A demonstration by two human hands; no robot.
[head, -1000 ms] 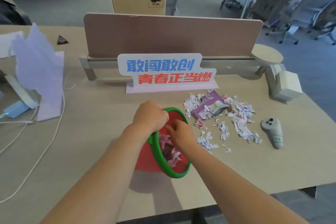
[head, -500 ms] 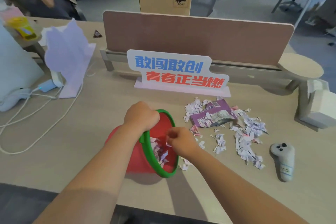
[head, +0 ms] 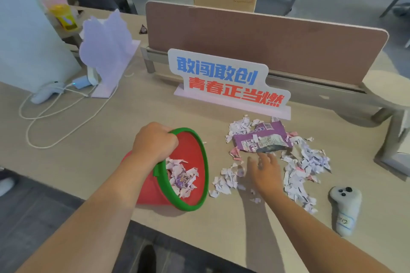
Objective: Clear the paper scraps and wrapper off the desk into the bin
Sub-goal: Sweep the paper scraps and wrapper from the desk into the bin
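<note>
A small red bin (head: 193,157) with a green rim lies tipped on the desk, its mouth facing right, with several paper scraps inside. My left hand (head: 155,142) grips the bin's upper rim. My right hand (head: 265,169) is flat over the desk to the right of the bin, fingers apart, among loose paper scraps (head: 226,180). More scraps (head: 304,166) spread to its right. A crumpled purple wrapper (head: 263,138) lies just beyond my right fingertips.
A lettered sign (head: 221,80) stands behind the scraps, before a brown divider panel (head: 266,40). A grey controller (head: 346,208) lies at the right. White cables (head: 60,115) and a lilac stand (head: 106,49) are at the left. A person stands at the far left.
My right hand has left the bin's mouth and moved right onto the scraps near the wrapper. The view has shifted, and my left hand keeps its grip on the rim.
</note>
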